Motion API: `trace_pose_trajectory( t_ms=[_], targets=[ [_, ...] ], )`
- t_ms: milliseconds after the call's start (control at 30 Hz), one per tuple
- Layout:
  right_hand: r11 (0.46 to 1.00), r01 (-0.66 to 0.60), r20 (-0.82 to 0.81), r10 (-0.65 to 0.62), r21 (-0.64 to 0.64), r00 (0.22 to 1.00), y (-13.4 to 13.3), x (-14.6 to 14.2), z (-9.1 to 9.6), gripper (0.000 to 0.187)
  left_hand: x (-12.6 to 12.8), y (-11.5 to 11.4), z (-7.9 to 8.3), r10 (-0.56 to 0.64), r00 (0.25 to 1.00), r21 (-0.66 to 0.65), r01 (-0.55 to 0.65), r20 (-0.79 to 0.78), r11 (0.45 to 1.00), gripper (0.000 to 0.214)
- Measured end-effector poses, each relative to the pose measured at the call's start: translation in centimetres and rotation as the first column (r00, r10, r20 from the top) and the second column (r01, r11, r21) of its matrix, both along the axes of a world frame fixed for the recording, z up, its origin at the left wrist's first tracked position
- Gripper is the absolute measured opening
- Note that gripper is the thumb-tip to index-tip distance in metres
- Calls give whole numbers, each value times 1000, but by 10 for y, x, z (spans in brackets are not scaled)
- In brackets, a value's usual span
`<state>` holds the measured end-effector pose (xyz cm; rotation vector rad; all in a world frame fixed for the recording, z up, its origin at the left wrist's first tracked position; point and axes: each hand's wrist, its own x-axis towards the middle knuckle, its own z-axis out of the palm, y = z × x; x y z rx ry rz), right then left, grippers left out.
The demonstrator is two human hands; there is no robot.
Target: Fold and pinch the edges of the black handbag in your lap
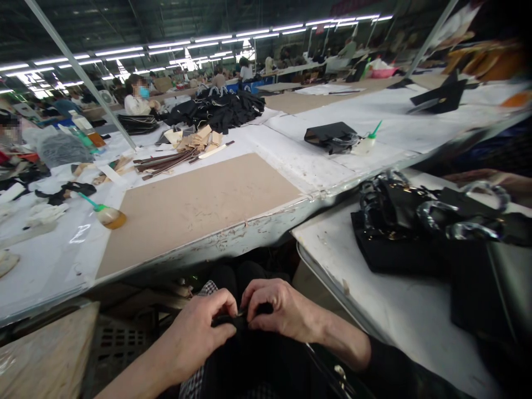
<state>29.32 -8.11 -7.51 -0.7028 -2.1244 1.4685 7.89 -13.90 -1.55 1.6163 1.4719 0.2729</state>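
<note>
Squeeze bottle (pixel 111 218) w/ amber liquid on counter (pixel 286 144), 2nd bottle (pixel 366 145) w/ pale liquid; L hand (pixel 203 324) & R hand (pixel 285 310), fingers curled nearly closed, pinch blk piece (pixel 241 323) btwn them over lap (pixel 251 272).

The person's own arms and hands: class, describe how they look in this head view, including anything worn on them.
Both the left hand and the right hand are bare, with no glove, ring or watch showing. The left forearm is uncovered down to the picture's edge; the right forearm meets a dark, near-black sleeve.
</note>
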Motion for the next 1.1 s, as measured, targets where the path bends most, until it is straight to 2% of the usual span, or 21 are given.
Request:
trace_pose_trajectory(
  t_ms=[233,500,700,900,1100],
  targets=[
    [994,-10,-51,5,-106,999,-5,5,2,17,4,-2,3,-143,989,143,146,-32,979,27],
    [990,-40,-103,27,-132,994,-3,12,-3,16,17,-2,4,-163,973,164,190,-165,968,17],
    [978,-91,-189,55,-188,980,-2,16,-4,9,22,-1,0,-156,964,189,198,-215,962,19],
    [980,-105,-163,77,-171,984,2,18,-8,8,23,-3,1,-174,964,197,214,-202,957,18],
    [985,-58,-133,36,-163,990,0,20,-5,8,24,-7,1,-122,988,193,139,-94,971,21]
  ],
)
